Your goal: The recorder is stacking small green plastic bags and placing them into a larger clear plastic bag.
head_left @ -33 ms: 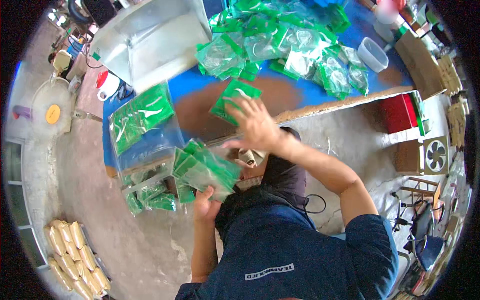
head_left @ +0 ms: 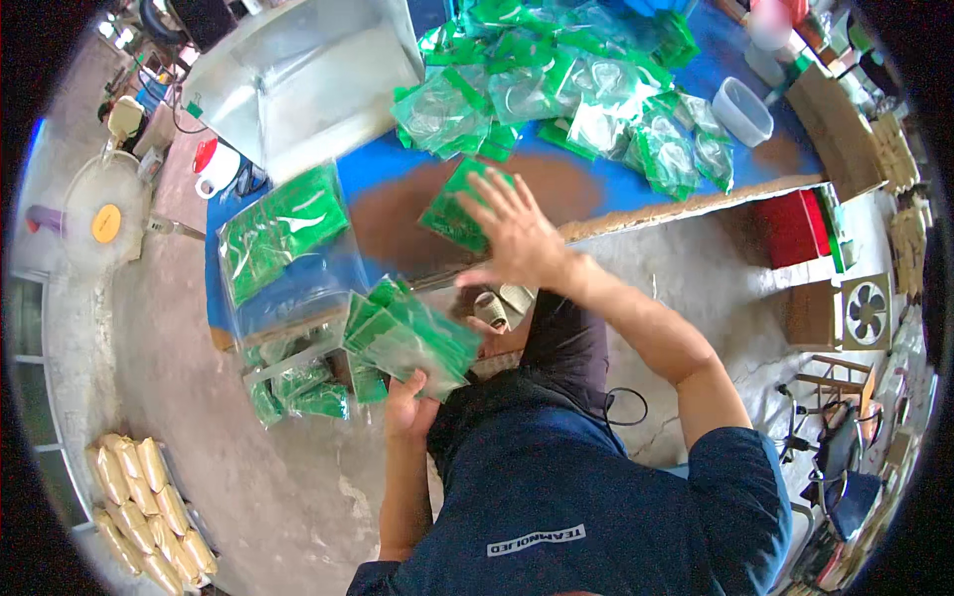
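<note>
My left hand is closed around the lower edge of a fanned stack of flat green-and-clear plastic packets, below the table's front edge. On the blue table, a single green packet lies on a worn brown patch. Over this packet's right side is my right hand, open with fingers spread and slightly blurred; whether it touches the packet I cannot tell. Left of it lies a large clear bag with green packets inside. A heap of similar packets covers the table's far side.
A metal tray stands at the far left, beside a white mug with a red lid. A clear plastic tub sits right of the heap. More bagged green packets hang below the table's front edge. A cardboard box stands right.
My right hand has shifted slightly right and away from me, its fingers now more spread. The left hand and its stack of packets have hardly moved.
</note>
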`<state>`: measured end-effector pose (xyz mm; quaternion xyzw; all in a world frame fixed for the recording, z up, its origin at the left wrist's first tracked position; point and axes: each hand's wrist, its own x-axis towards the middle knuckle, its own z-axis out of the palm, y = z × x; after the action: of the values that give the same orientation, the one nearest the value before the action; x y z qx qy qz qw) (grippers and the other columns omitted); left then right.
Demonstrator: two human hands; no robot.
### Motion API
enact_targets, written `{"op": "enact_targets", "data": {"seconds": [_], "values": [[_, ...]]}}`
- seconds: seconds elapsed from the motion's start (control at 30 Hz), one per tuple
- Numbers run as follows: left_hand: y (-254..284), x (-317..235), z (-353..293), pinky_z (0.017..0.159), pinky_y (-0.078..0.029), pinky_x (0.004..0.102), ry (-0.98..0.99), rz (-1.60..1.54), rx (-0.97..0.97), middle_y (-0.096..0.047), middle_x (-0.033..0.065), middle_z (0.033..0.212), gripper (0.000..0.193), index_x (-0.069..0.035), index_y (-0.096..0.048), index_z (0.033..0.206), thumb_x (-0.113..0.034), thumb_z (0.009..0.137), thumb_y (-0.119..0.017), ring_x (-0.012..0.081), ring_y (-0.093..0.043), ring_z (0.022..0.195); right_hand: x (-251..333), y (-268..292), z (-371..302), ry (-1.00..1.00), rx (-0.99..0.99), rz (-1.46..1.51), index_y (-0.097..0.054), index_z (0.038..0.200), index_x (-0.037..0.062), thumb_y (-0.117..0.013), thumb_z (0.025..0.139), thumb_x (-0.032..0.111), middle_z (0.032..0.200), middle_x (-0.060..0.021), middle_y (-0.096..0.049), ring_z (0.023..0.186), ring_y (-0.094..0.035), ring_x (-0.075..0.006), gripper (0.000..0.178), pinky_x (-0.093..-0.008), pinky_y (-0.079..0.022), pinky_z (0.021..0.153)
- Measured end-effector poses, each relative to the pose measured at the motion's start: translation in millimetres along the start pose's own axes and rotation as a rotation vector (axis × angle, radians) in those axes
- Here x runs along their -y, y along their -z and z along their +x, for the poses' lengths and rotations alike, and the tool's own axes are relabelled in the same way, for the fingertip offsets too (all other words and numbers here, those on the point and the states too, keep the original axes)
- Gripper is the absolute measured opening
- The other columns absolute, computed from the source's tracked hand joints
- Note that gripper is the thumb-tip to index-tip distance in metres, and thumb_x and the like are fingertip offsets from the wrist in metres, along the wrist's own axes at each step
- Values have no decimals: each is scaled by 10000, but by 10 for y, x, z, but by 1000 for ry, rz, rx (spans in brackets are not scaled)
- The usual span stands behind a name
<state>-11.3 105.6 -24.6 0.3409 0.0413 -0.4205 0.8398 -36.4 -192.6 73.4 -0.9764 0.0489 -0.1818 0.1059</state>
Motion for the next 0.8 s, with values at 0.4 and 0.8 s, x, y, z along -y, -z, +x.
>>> {"op": "enact_targets", "data": {"seconds": [0.4,0.8], "values": [[-421,-32,303,1027,-441,438,-52,38,164,-551,89,1273,584,-36,-449,1336,-56,814,-712,257,-538,1196,71,-42,-56,-355,365,800,-652,1124,24,-605,942,319,987,-194,-692,853,-677,-297,349,-392,-521,755],[-69,-14,86,999,-463,450,-29,40,23,-555,104,1283,706,-10,-423,1356,-83,747,-772,287,-549,1188,89,78,-278,-49,434,-35,-378,1413,-26,-760,687,567,1451,-251,-373,1330,-373,-413,1011,-503,-316,1088]]}}
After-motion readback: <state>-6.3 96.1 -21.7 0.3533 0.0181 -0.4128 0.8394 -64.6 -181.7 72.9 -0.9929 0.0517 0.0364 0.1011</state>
